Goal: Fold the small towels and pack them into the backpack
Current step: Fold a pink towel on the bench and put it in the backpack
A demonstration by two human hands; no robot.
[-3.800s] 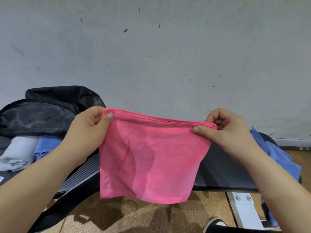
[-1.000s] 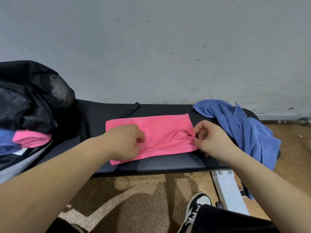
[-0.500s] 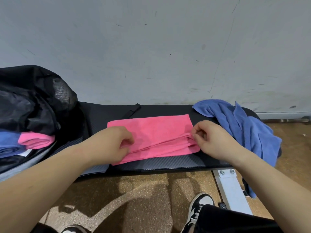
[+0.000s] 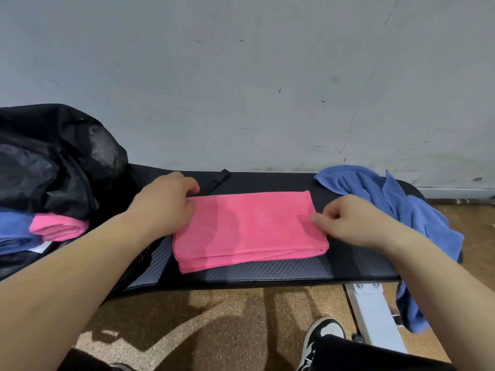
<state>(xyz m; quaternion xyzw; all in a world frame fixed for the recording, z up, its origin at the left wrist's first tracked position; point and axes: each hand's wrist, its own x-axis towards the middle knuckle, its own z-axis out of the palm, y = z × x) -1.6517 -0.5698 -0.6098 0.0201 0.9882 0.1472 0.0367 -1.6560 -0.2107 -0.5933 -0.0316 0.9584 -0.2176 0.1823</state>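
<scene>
A pink towel (image 4: 249, 226) lies folded into a flat rectangle in the middle of the black bench (image 4: 267, 270). My left hand (image 4: 166, 204) is at its far left corner, with the fingers curled over that corner. My right hand (image 4: 351, 223) sits at the towel's right edge, fingers loosely curled and the thumb tip touching the cloth. The black backpack (image 4: 53, 162) stands open at the bench's left end. Inside it are a folded pink towel (image 4: 57, 228) and a folded blue towel (image 4: 13, 231).
A crumpled blue towel (image 4: 388, 207) lies on the bench's right end and hangs over its edge. A grey wall runs close behind the bench. Below are a cork-like floor, the white bench leg (image 4: 375, 317) and my shoe (image 4: 321, 338).
The towel went from hanging in the air to lying on the bench. Both hands carried its near edge away from me, adding a fold. My left hand moved to the far left corner.
</scene>
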